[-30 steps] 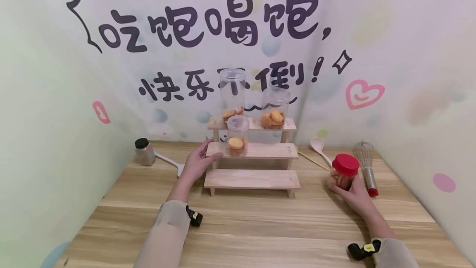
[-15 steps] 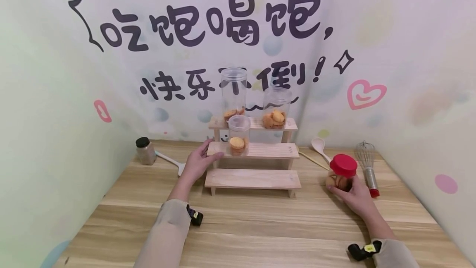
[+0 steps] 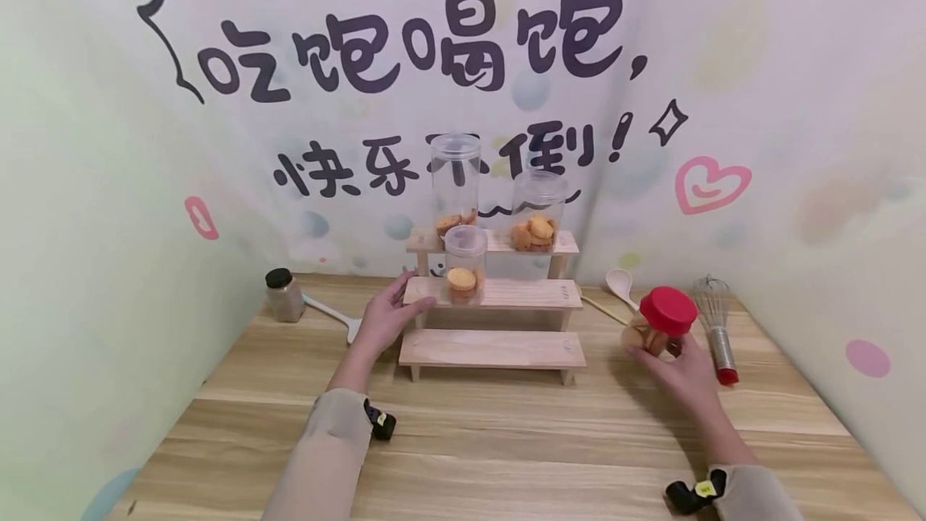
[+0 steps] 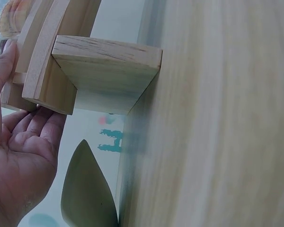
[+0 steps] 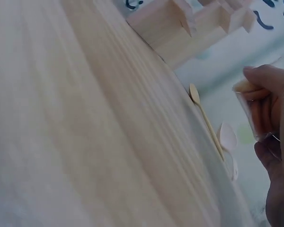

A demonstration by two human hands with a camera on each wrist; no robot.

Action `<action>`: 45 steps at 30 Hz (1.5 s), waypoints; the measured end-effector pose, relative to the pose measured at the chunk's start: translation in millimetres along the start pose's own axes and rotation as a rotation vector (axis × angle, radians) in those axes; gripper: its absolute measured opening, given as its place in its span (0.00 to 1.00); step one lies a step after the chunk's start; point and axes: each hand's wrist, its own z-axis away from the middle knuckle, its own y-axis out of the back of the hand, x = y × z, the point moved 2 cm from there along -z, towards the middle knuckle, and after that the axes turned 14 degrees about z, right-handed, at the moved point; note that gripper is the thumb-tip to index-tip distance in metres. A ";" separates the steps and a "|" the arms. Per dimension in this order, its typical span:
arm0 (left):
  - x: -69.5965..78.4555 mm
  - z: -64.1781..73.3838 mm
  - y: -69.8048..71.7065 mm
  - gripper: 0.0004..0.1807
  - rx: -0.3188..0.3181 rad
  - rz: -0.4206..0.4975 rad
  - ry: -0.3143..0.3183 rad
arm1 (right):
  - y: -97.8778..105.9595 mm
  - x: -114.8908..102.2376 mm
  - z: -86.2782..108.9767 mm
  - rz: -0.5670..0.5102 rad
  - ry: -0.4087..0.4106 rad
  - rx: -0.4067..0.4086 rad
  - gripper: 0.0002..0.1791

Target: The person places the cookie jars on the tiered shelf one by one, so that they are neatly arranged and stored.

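Note:
My left hand [image 3: 391, 314] grips the left end of the middle step of a three-tier wooden display stand [image 3: 492, 348], thumb on top, fingers round the end. In the left wrist view the stand's wooden leg [image 4: 104, 71] shows beside the fingers. A clear jar of cookies with a red lid [image 3: 669, 311] is in my right hand [image 3: 683, 368], held off the table to the right of the stand. The right wrist view shows cookies [image 5: 262, 111] in the jar's base. On the middle step sits a small clear jar [image 3: 463, 284]; a tall jar [image 3: 456, 175] and a wide jar [image 3: 538, 211] stand on the top step.
Right of the stand lie a whisk [image 3: 718, 336], a pale spoon [image 3: 620, 284] and a thin wooden spoon [image 5: 206, 118]. Left of it are a black-lidded shaker jar [image 3: 284, 296] and a white spatula [image 3: 333, 312]. A printed curtain [image 3: 796, 63] hangs behind.
My right hand has raised the red-lidded jar off the table and shifted it slightly left. The left hand keeps its place on the stand.

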 end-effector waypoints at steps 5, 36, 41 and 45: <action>-1.4 -0.4 -4.1 0.53 -0.008 0.005 0.008 | 12.5 -25.8 -8.2 -0.004 0.038 -0.012 0.35; 1.9 -0.3 -1.3 0.53 -0.007 -0.018 -0.009 | -31.3 -160.7 -43.8 -0.268 0.052 -0.211 0.30; 1.0 0.3 -1.1 0.52 0.003 -0.035 -0.009 | -37.5 -158.7 -43.3 -0.273 0.100 -0.199 0.30; 0.8 0.0 -1.0 0.52 0.003 -0.028 -0.010 | -39.6 -156.9 -43.6 -0.278 0.112 -0.193 0.31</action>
